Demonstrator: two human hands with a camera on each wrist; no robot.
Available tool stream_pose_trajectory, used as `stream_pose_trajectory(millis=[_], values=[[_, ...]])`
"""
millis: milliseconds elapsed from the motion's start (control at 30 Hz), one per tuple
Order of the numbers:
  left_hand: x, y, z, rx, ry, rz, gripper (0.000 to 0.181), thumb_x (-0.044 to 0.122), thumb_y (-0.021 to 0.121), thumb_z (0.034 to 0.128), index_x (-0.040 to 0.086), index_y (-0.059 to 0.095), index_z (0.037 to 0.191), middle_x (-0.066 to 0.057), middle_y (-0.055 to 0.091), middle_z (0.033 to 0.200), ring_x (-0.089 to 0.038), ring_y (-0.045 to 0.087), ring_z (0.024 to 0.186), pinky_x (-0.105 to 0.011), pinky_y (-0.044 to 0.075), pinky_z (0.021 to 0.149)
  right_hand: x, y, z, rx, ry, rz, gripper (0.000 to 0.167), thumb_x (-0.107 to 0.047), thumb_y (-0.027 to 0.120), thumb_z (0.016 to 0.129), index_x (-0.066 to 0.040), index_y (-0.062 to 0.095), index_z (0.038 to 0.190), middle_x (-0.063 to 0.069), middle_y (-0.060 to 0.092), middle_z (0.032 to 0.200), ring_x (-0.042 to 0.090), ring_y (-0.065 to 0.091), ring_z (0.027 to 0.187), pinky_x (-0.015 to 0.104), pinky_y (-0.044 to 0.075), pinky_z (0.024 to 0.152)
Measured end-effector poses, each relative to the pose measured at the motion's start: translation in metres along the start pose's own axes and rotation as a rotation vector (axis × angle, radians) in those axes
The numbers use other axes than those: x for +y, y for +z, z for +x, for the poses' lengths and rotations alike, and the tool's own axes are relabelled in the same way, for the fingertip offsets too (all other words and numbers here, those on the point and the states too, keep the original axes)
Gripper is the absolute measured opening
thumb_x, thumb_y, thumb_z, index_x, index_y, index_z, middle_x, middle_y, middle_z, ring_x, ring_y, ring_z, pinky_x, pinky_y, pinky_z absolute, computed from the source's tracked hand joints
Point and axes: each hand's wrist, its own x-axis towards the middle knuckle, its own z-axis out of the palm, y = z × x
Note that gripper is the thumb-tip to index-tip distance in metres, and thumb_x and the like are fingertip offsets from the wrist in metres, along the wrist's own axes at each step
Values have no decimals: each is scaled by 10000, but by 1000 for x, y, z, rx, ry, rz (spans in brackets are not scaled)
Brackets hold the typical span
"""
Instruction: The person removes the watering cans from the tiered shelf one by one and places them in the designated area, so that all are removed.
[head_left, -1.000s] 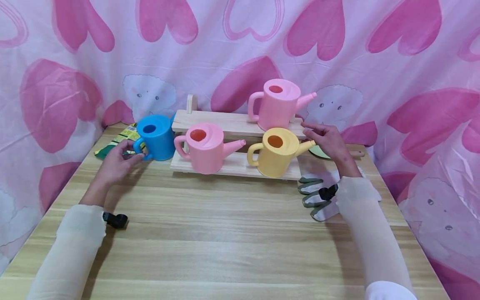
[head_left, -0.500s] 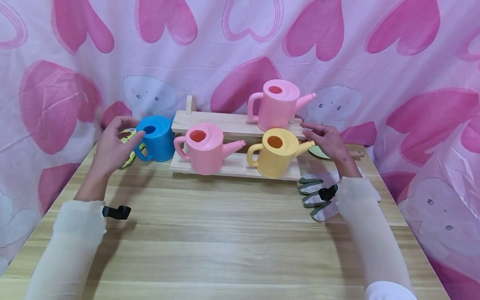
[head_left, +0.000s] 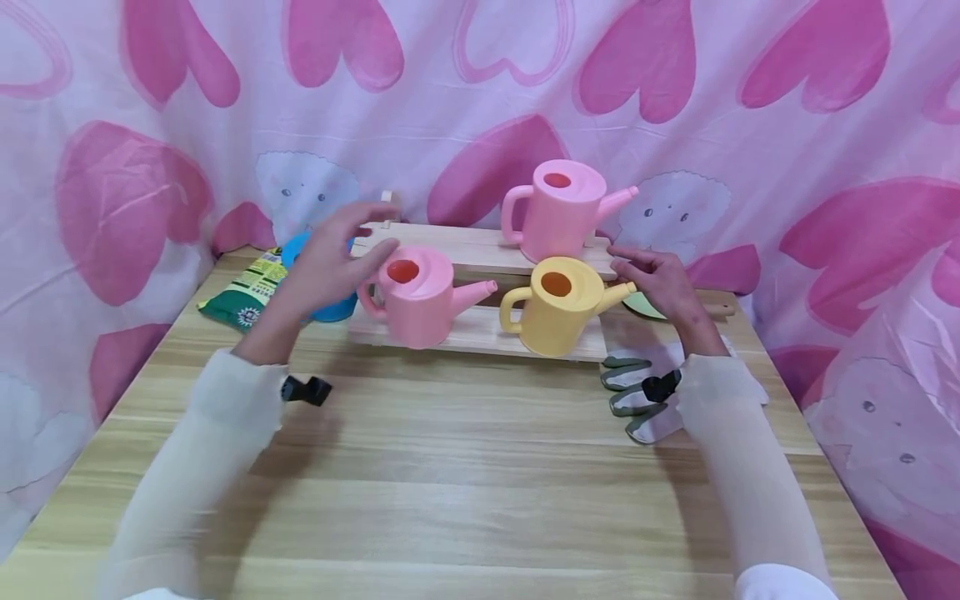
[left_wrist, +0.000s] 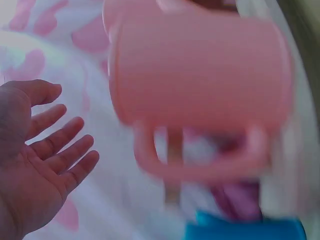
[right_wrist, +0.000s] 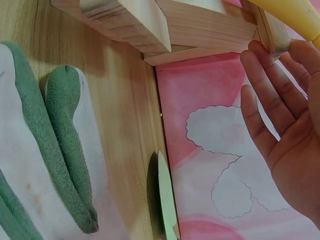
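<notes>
Left hand [head_left: 326, 262]: grip wide, near front pink can [head_left: 418, 312], left of centre; blue can [head_left: 337, 311] mostly hidden behind it. Right hand [head_left: 660, 287]: grip pinching right end of shelf [head_left: 450, 243], right of centre. Left wrist view blurred, pink can cut off at top edge.

Table [head_left: 465, 467]: shelf [head_left: 450, 243], blue can [head_left: 337, 311], packet [head_left: 236, 302], glove [head_left: 634, 402] | shelf: two pink cans [head_left: 564, 215] [head_left: 422, 304], yellow can [head_left: 557, 315]
</notes>
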Motion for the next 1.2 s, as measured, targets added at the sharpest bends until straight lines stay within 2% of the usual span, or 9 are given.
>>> stream_pose_trajectory(millis=[167, 367, 500, 633, 733, 900, 1033, 1200], values=[[25, 26, 34, -110, 25, 42, 558, 184, 734, 966, 66, 538, 1475, -108, 543, 1464, -291, 501, 1315, -514, 484, 1034, -1, -2, 0, 10, 11, -12, 540, -488, 677, 980, -190, 638, 1429, 113, 765, 1024, 126, 706, 900, 228, 524, 834], [43, 52, 72, -225, 51, 1, 508, 179, 649, 1027, 17, 500, 1485, -123, 546, 1465, -263, 538, 1334, -394, 452, 1094, -1, -4, -1, 2, 12, -5, 522, -459, 661, 998, -180, 627, 1439, 81, 764, 1029, 111, 712, 902, 209, 535, 849], [52, 65, 93, -256, 76, 1, 431, 166, 632, 1037, 15, 541, 1430, -110, 594, 1388, -237, 551, 1301, -348, 435, 1104, -1, -5, -2, 3, 26, -5, 505, -448, 650, 1009, -185, 627, 1440, 66, 764, 1041, 106, 711, 915, 217, 530, 868], [55, 76, 111, -255, 49, 21, 380, 156, 600, 1054, -12, 557, 1392, -120, 609, 1323, -243, 551, 1229, -315, 428, 1088, -2, -4, -2, 3, 29, -6, 531, -479, 668, 989, -189, 635, 1432, 102, 763, 1046, 119, 708, 917, 241, 527, 857], [54, 84, 121, -267, 2, 63, 389, 166, 580, 1064, -12, 548, 1408, -123, 607, 1326, -241, 553, 1219, -288, 428, 1077, -2, -3, -1, 0, 27, -7, 550, -495, 675, 980, -185, 634, 1433, 149, 757, 1060, 121, 707, 909, 239, 526, 840], [50, 95, 132, -299, -70, 57, 358, 177, 539, 1082, 18, 566, 1402, -128, 632, 1275, -234, 573, 1132, -269, 455, 1022, 0, -3, -1, 2, 17, 1, 542, -476, 673, 987, -170, 633, 1432, 196, 744, 1081, 108, 715, 887, 207, 532, 819], [49, 100, 135, -303, -119, 49, 324, 184, 505, 1095, 19, 574, 1365, -142, 632, 1200, -234, 569, 1057, -271, 470, 975, 1, -1, 0, -1, 0, 12, 540, -475, 681, 980, -167, 643, 1422, 149, 752, 1074, 106, 719, 891, 196, 544, 815], [51, 102, 135, -305, -142, 76, 270, 165, 487, 1099, 11, 560, 1309, -114, 603, 1101, -242, 563, 1023, -285, 481, 927, 1, 1, 0, 2, -20, 16, 522, -451, 680, 988, -153, 647, 1416, 109, 753, 1057, 104, 717, 886, 189, 549, 817]])
